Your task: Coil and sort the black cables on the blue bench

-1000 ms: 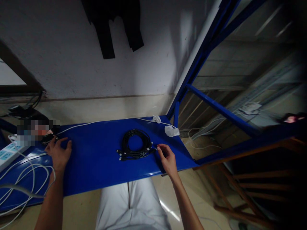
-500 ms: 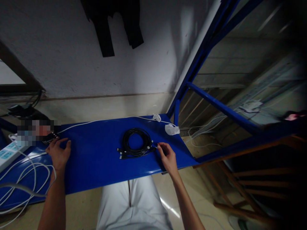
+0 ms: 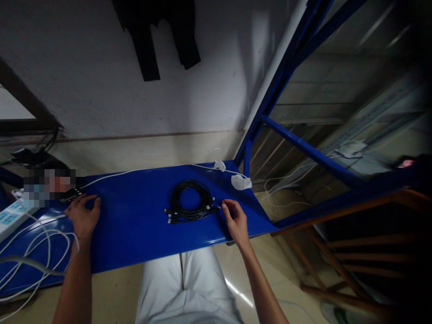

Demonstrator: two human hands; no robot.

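A coiled black cable bundle (image 3: 192, 202) with several connector ends lies on the blue tabletop (image 3: 135, 225). Just right of the coil is my right hand (image 3: 235, 219), its thumb and index finger curved with a small gap between the tips and nothing visible held. My left hand (image 3: 83, 215) rests at the left of the table, thumb spread from the fingers. Its fingertips are beside a dark object with white marks (image 3: 71, 194); whether they touch it I cannot tell.
At the left lie a white power strip (image 3: 13, 218) and loops of white cable (image 3: 49, 243). Crumpled white pieces (image 3: 241, 182) sit at the back right, near a blue metal frame (image 3: 303, 146). A wooden chair (image 3: 371, 258) stands at the right.
My right hand has drawn slightly away from the connector end at the coil's right side. The view has shifted slightly; my left hand stays in nearly the same place.
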